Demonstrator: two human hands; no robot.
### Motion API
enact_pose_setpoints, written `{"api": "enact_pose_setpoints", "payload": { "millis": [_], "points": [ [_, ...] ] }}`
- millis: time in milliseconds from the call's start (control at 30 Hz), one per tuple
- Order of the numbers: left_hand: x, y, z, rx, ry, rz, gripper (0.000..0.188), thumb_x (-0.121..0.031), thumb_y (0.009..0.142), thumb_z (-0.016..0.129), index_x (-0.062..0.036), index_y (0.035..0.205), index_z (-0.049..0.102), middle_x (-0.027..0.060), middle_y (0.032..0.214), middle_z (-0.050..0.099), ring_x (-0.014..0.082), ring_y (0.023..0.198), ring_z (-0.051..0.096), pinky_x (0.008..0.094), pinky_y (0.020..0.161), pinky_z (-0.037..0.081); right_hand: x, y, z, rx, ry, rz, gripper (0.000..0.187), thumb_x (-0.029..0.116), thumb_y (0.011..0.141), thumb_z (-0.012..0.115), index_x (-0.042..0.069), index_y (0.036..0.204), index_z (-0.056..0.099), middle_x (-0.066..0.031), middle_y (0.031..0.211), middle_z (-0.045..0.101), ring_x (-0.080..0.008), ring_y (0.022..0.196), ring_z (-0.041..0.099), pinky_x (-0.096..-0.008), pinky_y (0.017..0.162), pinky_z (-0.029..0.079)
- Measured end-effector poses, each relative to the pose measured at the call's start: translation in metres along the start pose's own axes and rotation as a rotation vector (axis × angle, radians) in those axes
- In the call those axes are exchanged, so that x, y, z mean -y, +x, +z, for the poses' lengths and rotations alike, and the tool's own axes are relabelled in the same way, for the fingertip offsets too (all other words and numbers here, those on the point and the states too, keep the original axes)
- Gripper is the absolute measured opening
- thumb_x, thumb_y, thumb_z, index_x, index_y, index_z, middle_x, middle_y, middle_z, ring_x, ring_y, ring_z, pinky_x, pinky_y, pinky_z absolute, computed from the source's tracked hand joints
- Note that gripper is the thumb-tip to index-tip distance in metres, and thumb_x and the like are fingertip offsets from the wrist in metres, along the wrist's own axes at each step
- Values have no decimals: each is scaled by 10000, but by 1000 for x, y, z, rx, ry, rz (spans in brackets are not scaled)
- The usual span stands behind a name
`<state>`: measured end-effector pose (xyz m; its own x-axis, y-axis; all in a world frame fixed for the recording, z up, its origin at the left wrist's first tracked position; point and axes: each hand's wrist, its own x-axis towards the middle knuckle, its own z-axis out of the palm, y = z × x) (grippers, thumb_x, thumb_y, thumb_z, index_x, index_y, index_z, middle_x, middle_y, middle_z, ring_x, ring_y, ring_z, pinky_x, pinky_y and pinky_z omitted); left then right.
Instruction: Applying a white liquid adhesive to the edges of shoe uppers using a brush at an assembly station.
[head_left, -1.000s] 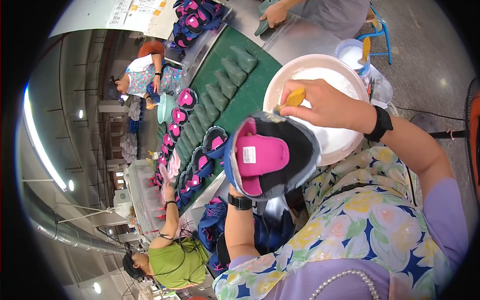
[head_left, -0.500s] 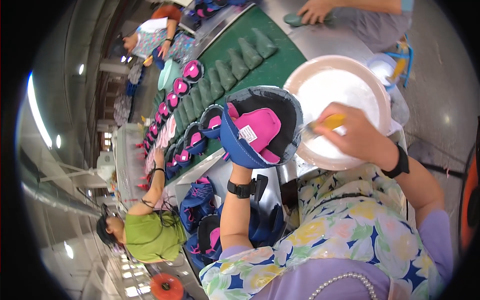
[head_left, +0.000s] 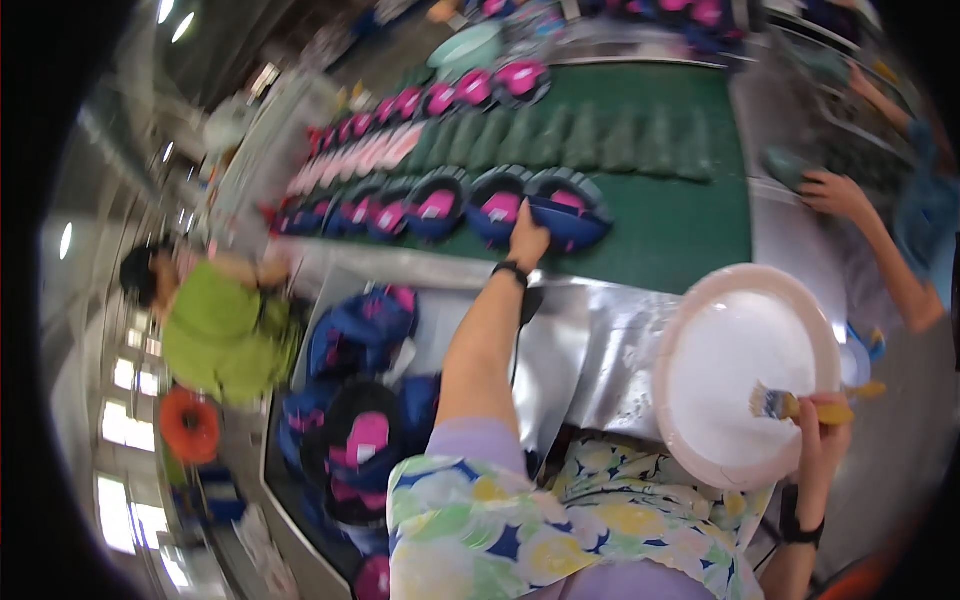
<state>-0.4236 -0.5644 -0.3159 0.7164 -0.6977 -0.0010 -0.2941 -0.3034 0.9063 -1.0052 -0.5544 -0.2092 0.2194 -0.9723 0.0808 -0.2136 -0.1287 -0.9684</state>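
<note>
My left hand [head_left: 530, 242] reaches out over a green belt, its fingers closed on the rim of a blue shoe upper [head_left: 572, 228] with a pink inside. That upper lies at the right end of a row, against a similar blue upper [head_left: 492, 228]. At lower right, my right hand [head_left: 824, 445] grips a paintbrush [head_left: 785, 404] by its yellow handle. The pale bristles hang over a pinkish basin [head_left: 672, 425] of white liquid [head_left: 730, 350]. Motion blur hides the exact hold of my left fingers.
The green belt [head_left: 660, 235] carries rows of dark green shoe-shaped pieces [head_left: 560, 140], pink pieces [head_left: 365, 160] and more uppers. A metal bin [head_left: 268, 440] of blue uppers stands at left. A person in green [head_left: 225, 330] works at left; another person's hand [head_left: 835, 193] is at right.
My left hand has carried the shoe upper from beside the basin forward onto the belt. My right hand has drawn the brush away from it, over the basin. The view has turned.
</note>
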Motion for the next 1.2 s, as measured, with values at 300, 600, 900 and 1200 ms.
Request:
{"api": "enact_pose_setpoints", "payload": {
  "millis": [300,600,900,1200],
  "points": [
    [-38,-76,-201,-661,1135,-78,749,-226,699,792,-99,1372,488,225,1353,487,406,1246,481,514,1050,374,18,17,9,80,-87,6,132,130,998,614,3,1017,581,-43,943,589,-87,777,563,-222,699,460],
    [70,-133,-237,-552,1339,-49,329,-246,896,502,-44,1085,680,152,1170,664,357,1336,451,742,1106,40,27,-11,21,191,-56,-45,79,36,926,651,2,961,589,-51,866,608,-134,794,593,-253,750,469],
    [46,-96,-248,-259,1220,-615,634,-531,836,576,-31,1212,681,180,1315,630,321,1267,582,555,1073,388,53,-38,-6,84,-365,-129,95,60,839,719,10,850,639,-103,821,657,-228,753,648,-313,705,492],
    [49,-103,-198,432,81,-462,543,-192,833,604,-125,1363,509,50,956,647,195,831,642,354,698,522,30,14,13,48,-221,-68,262,247,883,743,4,935,659,-76,753,669,-141,662,619,-292,614,487]
  ]
}}
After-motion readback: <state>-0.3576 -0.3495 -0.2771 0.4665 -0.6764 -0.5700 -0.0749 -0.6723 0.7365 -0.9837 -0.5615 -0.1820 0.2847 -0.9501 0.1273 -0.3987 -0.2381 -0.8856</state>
